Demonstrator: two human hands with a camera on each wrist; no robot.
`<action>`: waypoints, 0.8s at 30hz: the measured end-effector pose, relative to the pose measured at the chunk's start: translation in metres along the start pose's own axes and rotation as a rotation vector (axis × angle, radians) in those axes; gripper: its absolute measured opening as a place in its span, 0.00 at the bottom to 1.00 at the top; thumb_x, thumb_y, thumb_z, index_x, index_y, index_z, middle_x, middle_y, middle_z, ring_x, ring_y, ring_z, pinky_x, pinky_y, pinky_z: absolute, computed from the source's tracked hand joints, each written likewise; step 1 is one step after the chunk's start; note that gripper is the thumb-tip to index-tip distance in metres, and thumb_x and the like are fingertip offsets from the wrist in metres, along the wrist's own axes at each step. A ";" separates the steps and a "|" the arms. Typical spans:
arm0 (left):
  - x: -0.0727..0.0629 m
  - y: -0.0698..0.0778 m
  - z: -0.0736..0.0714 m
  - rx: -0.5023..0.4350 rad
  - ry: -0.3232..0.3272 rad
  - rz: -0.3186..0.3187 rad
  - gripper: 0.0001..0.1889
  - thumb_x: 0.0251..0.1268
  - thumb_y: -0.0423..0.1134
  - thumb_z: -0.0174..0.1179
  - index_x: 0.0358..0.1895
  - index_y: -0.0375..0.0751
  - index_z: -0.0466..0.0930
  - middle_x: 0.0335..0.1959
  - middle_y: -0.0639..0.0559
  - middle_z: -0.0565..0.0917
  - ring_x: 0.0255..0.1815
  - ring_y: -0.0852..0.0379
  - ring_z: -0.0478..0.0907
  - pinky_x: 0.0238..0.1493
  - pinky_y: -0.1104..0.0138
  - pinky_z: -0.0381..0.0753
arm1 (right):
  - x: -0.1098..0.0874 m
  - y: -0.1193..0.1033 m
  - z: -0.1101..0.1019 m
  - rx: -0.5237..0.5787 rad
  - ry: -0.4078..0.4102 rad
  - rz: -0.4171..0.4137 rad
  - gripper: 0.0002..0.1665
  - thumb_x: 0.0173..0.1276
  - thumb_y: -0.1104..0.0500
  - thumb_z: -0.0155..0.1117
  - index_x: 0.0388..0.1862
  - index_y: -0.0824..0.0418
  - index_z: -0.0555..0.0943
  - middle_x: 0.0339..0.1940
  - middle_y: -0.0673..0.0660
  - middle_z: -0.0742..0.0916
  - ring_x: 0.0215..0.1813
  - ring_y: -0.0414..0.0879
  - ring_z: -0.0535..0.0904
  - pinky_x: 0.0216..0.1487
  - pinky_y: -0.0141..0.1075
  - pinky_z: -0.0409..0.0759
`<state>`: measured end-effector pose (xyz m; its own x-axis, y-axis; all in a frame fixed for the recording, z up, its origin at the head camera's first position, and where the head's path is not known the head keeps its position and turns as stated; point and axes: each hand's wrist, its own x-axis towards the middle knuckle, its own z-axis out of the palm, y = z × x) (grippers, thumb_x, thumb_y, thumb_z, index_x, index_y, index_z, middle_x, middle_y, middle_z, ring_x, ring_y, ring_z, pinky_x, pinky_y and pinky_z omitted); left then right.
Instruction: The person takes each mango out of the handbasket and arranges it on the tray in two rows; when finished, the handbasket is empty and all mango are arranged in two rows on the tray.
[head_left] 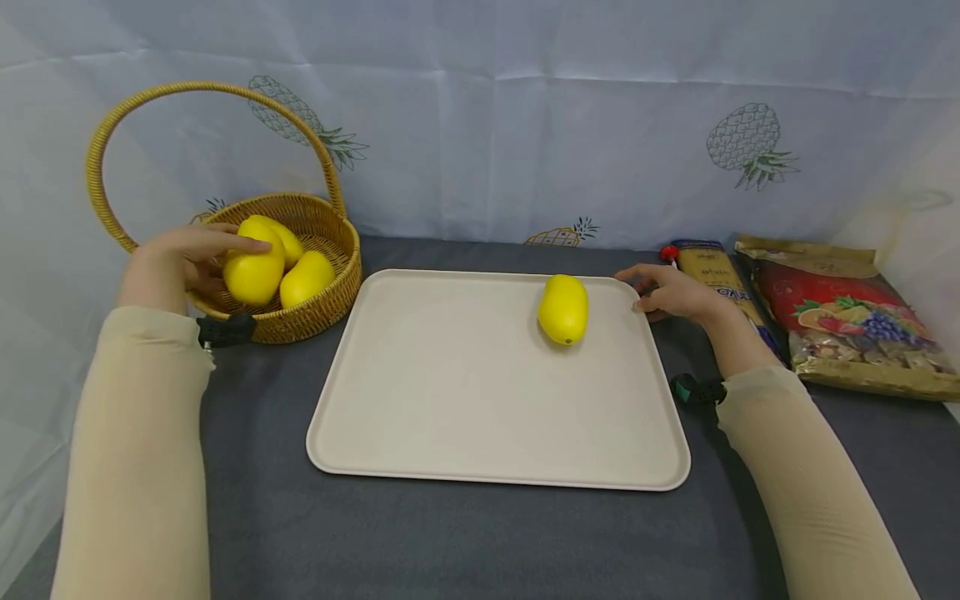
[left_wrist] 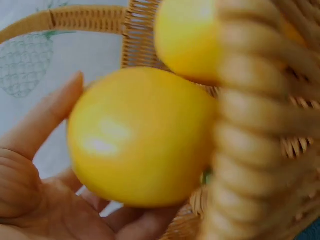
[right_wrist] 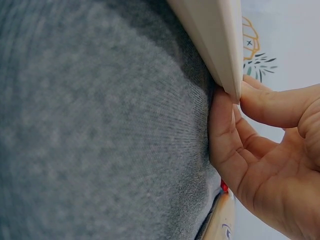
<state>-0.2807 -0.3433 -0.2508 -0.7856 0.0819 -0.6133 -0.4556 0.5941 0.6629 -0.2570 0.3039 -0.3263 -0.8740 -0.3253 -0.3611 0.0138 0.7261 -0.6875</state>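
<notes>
At the left, my left hand (head_left: 180, 254) reaches over the rim of a wicker basket (head_left: 326, 304) and holds a yellow mango (head_left: 253, 277). In the left wrist view the thumb lies along one side of this mango (left_wrist: 140, 140), and the other fingers curl beneath it. More mangoes (head_left: 307, 280) lie against it in the basket. A beige tray (head_left: 465, 383) stands at the centre, bearing one yellow mango (head_left: 563, 310) near its back right. My right hand (head_left: 671, 292) pinches the tray's back right corner; the right wrist view shows thumb and fingers (right_wrist: 227, 125) on either side of the rim.
The basket's tall handle (head_left: 210, 87) arches above the left hand. Behind the right hand lie a yellow and blue packet (head_left: 712, 271), a red-topped item (head_left: 669, 253) and a large red and gold bag (head_left: 855, 308). A pineapple-print cloth (head_left: 480, 150) hangs behind the grey-covered table (head_left: 465, 542).
</notes>
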 end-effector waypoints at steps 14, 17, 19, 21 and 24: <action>-0.002 0.047 0.024 -0.247 -0.058 0.268 0.42 0.71 0.54 0.54 0.80 0.63 0.37 0.58 0.61 0.65 0.48 0.62 0.78 0.47 0.67 0.85 | 0.001 0.001 0.000 0.005 -0.006 0.001 0.35 0.73 0.66 0.55 0.77 0.62 0.58 0.59 0.71 0.72 0.49 0.52 0.81 0.58 0.51 0.84; -0.008 0.061 0.038 -0.261 -0.059 0.296 0.41 0.71 0.54 0.55 0.80 0.63 0.41 0.59 0.59 0.66 0.49 0.60 0.77 0.46 0.67 0.84 | 0.000 0.001 0.000 0.004 -0.008 -0.002 0.35 0.73 0.66 0.55 0.77 0.63 0.58 0.59 0.71 0.72 0.49 0.52 0.81 0.58 0.50 0.84; -0.012 0.070 0.047 -0.258 -0.061 0.314 0.41 0.71 0.53 0.56 0.80 0.62 0.42 0.58 0.59 0.68 0.48 0.60 0.79 0.46 0.68 0.85 | 0.000 0.001 0.000 0.005 -0.008 -0.003 0.35 0.73 0.66 0.55 0.77 0.63 0.58 0.59 0.72 0.72 0.49 0.51 0.82 0.58 0.50 0.85; -0.015 0.078 0.055 -0.245 -0.079 0.341 0.41 0.71 0.53 0.55 0.80 0.61 0.42 0.57 0.59 0.70 0.48 0.61 0.80 0.46 0.67 0.85 | 0.000 0.001 0.000 0.004 -0.008 -0.004 0.36 0.73 0.66 0.55 0.77 0.63 0.58 0.59 0.71 0.72 0.49 0.51 0.82 0.58 0.50 0.85; -0.018 0.088 0.067 -0.245 -0.110 0.385 0.40 0.72 0.51 0.55 0.80 0.58 0.42 0.57 0.58 0.71 0.47 0.60 0.81 0.46 0.66 0.85 | 0.001 0.001 -0.001 0.005 -0.009 -0.001 0.36 0.73 0.66 0.56 0.78 0.63 0.58 0.59 0.71 0.72 0.50 0.52 0.81 0.58 0.50 0.84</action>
<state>-0.2785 -0.2389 -0.2105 -0.8739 0.3515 -0.3359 -0.2355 0.2984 0.9249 -0.2581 0.3044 -0.3268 -0.8697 -0.3310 -0.3662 0.0157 0.7229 -0.6908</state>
